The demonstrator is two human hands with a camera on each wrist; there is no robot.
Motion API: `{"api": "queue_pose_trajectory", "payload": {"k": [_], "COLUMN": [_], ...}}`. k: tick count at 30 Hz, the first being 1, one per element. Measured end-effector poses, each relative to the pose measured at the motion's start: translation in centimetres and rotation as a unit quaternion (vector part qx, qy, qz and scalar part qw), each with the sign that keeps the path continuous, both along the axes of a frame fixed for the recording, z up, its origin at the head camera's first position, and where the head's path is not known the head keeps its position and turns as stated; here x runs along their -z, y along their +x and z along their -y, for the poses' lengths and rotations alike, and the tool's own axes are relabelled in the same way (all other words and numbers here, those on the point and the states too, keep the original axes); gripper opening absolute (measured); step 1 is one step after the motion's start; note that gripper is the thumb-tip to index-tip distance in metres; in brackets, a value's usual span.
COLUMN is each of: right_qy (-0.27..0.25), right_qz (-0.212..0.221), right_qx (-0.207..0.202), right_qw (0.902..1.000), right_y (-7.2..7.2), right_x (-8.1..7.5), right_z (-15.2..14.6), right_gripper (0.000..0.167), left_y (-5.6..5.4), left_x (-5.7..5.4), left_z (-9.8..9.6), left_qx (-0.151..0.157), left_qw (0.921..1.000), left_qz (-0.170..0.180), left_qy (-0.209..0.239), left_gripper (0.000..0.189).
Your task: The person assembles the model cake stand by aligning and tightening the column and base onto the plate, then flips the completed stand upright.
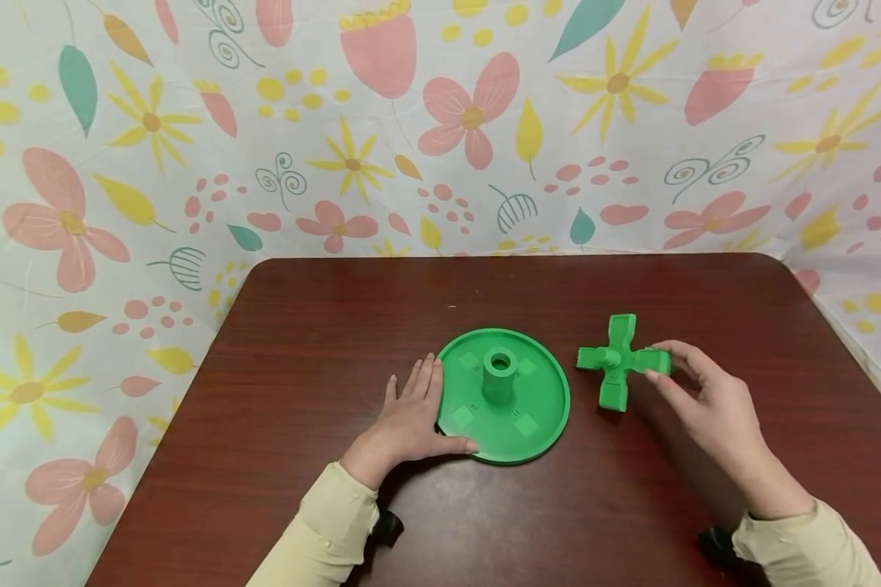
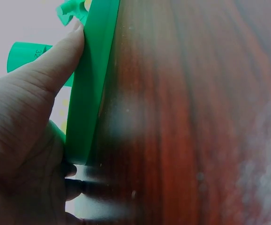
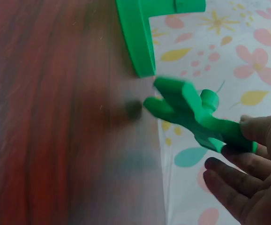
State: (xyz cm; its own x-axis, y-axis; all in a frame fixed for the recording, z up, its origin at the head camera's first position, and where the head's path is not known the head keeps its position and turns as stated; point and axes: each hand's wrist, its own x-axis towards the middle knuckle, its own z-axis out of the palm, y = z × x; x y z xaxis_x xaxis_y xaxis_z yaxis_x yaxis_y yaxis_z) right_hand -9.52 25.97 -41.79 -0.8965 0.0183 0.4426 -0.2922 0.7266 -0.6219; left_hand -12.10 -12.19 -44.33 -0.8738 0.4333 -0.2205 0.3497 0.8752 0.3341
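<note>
A round green plate (image 1: 510,440) with a raised rim lies on the table. From its middle rises a short hollow post (image 1: 498,377). My left hand (image 1: 405,428) rests against the plate's left side with fingers and thumb stretched along the rim; in the left wrist view the thumb (image 2: 63,61) touches that rim. To the right of the plate, my right hand (image 1: 719,408) pinches one arm of a green cross-shaped piece (image 1: 615,361). The cross has a small central knob (image 3: 209,99) and is held above the table, apart from the plate.
The dark reddish-brown wooden table (image 1: 301,342) has rounded far corners. Behind it hangs a white cloth (image 1: 440,220) printed with flowers and leaves. Dark straps (image 1: 387,528) show near both sleeve cuffs.
</note>
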Motion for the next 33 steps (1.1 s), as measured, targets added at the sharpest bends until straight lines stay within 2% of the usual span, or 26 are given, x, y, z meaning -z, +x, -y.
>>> {"api": "queue_pose_trajectory", "payload": {"k": [7, 14, 21, 24, 27, 31, 33], "right_qy": [-0.046, -0.089, -0.100, -0.079, -0.026, 0.058, 0.091], "right_qz": [-0.059, -0.132, -0.148, -0.163, -0.205, -0.273, -0.301], "right_qx": [-0.010, -0.040, -0.061, -0.080, -0.106, -0.149, -0.169], "right_qw": [0.9972, 0.9865, 0.9820, 0.9802, 0.9727, 0.9486, 0.9340], "right_y": [-0.3, -0.6, -1.0, -1.4, -2.0, -2.8, -3.0], "right_x": [-0.8, -2.0, -2.8, -3.1, -3.4, -3.5, -3.6], "right_z": [1.9, 5.1, 8.8, 10.1, 11.1, 12.2, 12.8], "right_gripper": [0.049, 0.054, 0.059, 0.052, 0.038, 0.047, 0.045], "left_y": [-0.1, -0.1, -0.3, -0.2, -0.2, -0.2, -0.2], "left_x": [0.1, 0.1, 0.0, 0.0, 0.0, 0.1, 0.2], "left_z": [0.1, 0.1, 0.1, 0.1, 0.1, 0.2, 0.2], "left_qx": [0.002, -0.001, -0.001, 0.000, 0.000, 0.000, -0.001], "left_qw": [1.0000, 1.0000, 1.0000, 1.0000, 1.0000, 1.0000, 1.0000], "left_qz": [-0.001, -0.003, -0.003, -0.001, 0.003, 0.004, 0.005], "left_qy": [0.007, 0.008, 0.002, -0.003, -0.005, -0.003, -0.002], "left_gripper": [0.130, 0.130, 0.130, 0.130, 0.129, 0.129, 0.129]}}
